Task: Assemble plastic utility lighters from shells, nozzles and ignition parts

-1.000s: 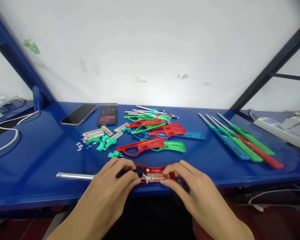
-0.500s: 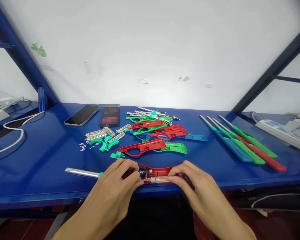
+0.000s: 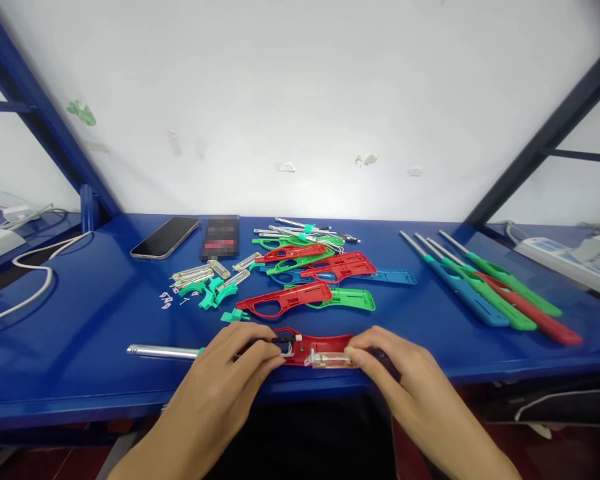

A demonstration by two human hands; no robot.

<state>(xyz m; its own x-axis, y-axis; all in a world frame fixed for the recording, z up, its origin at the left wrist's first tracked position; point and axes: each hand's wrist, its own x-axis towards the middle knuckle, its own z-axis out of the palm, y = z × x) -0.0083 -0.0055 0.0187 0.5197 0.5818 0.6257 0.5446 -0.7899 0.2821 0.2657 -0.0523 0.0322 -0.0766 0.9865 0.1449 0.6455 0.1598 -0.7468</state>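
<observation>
A red half-shell (image 3: 325, 343) lies near the table's front edge, its hollow side up. A clear fuel tank (image 3: 330, 360) is over its near side, pinched at the right end by my right hand (image 3: 400, 373). My left hand (image 3: 225, 380) is closed on the shell's left part, beside a black igniter piece (image 3: 286, 339) and thin white wires. From under that hand a silver tube (image 3: 165, 352) with a teal collar sticks out to the left. A dark object, partly hidden, is under my right hand's fingers.
Behind lie red shells (image 3: 285, 299), teal triggers (image 3: 211, 293), clear tanks (image 3: 193, 275) and silver tubes. A phone (image 3: 165, 237) is at back left, several lighters (image 3: 480, 300) at right, and a white power strip (image 3: 570, 263) beyond.
The clear tank has shifted right with my right hand, and its left end is now apart from my left fingers. The view has tilted slightly.
</observation>
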